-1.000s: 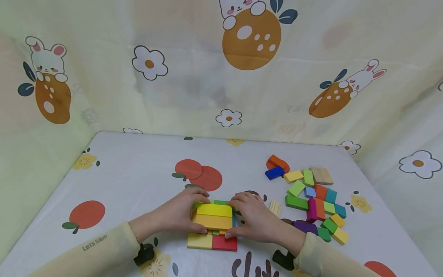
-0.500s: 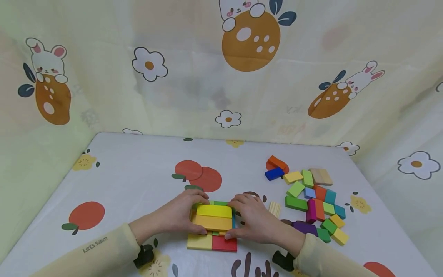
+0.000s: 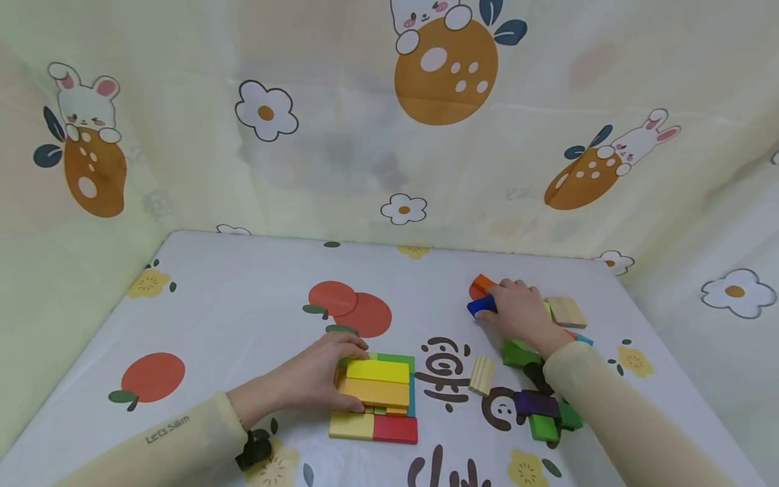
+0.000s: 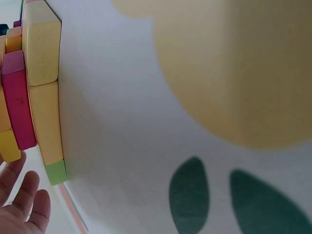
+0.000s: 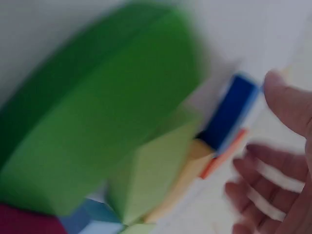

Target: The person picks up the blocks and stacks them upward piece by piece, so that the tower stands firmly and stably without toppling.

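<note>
In the head view, a low stack of coloured wooden blocks stands in front of me, topped by a yellow block point(image 3: 379, 370) and an orange-yellow block point(image 3: 377, 392). My left hand point(image 3: 322, 375) grips its left side, thumb in front and fingers behind. A pale yellow block point(image 3: 351, 425) and a red block point(image 3: 395, 429) form the front of the base. At the right, my right hand point(image 3: 520, 312) reaches over loose blocks, thumb close to a blue block point(image 3: 482, 307). The right wrist view shows its fingers point(image 5: 263, 190) spread, with nothing between them.
An orange block point(image 3: 481, 284) lies behind the blue one. A natural wood block point(image 3: 566, 312), a purple block point(image 3: 537, 404) and several green ones lie around the right forearm. A ridged wood piece point(image 3: 482, 375) sits between stack and pile. Patterned cloth point(image 3: 328, 169) hangs behind the table.
My right hand has left the stack's right side and moved right and away from me to the loose blocks. The left hand stays on the stack. Some loose blocks are now covered.
</note>
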{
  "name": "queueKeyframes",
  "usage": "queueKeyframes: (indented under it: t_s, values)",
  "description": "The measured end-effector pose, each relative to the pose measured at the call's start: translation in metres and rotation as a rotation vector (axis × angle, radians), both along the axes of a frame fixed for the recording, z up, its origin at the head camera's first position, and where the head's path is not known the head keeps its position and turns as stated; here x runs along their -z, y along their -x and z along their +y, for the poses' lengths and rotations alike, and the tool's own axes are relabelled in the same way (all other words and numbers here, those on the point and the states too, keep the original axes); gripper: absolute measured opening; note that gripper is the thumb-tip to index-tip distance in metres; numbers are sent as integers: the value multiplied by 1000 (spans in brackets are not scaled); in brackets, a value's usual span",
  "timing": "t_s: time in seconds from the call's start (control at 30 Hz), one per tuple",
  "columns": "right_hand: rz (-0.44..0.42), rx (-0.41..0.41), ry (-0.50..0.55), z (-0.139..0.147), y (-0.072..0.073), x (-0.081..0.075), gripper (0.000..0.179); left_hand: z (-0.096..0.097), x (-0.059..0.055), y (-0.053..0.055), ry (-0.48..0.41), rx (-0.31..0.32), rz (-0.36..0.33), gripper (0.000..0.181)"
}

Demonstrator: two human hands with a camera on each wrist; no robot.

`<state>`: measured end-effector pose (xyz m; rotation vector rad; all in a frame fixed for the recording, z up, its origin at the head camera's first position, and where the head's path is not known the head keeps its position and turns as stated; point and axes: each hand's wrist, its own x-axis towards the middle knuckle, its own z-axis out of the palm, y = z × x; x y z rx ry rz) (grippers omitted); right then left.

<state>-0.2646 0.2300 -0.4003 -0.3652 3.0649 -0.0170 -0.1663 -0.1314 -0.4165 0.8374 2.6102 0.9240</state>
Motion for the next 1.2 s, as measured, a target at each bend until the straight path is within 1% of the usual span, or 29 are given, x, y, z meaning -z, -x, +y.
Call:
queueKeyframes:
  t_s: [0.07,0.13,0.23,0.33,0.43,0.5,0.67,0.73,0.8,0.93,1.07,1.13,1.2]
  values:
    - [-28,67,-53,7,7,5,66,0,0,0,3,4,-1,65]
    - [-45,113,-67,10,12,9,73,0,1,0,4,3,-2,65]
    - [-60,143,-77,9,14,9,80,0,1,0,6,0,-2,65]
    - [-80,160,-79,6,14,7,80,0,1,1,7,0,-1,65]
    - [-103,159,-53,1,11,4,76,1,1,1,6,1,-3,65]
    - [-119,130,-17,-3,6,4,73,1,1,1,6,2,-1,65]
    - [-181,-43,110,-13,-7,5,63,0,1,0,4,-1,4,64]
    - [-203,-88,145,-16,-12,7,61,0,2,0,3,-3,2,64]
    - [-208,-100,161,-19,-16,8,62,0,2,0,-1,-3,1,63]
    - [-193,-89,157,-22,-18,10,63,0,2,-1,-4,-6,-5,64]
    - [-159,-106,175,-23,-19,11,63,0,3,-1,0,-9,-11,64]
    - [-127,-136,207,-29,-24,6,61,0,3,-1,1,-9,-9,64]
    - [-87,-189,239,-42,-34,-3,60,0,1,-1,2,-12,-7,64]
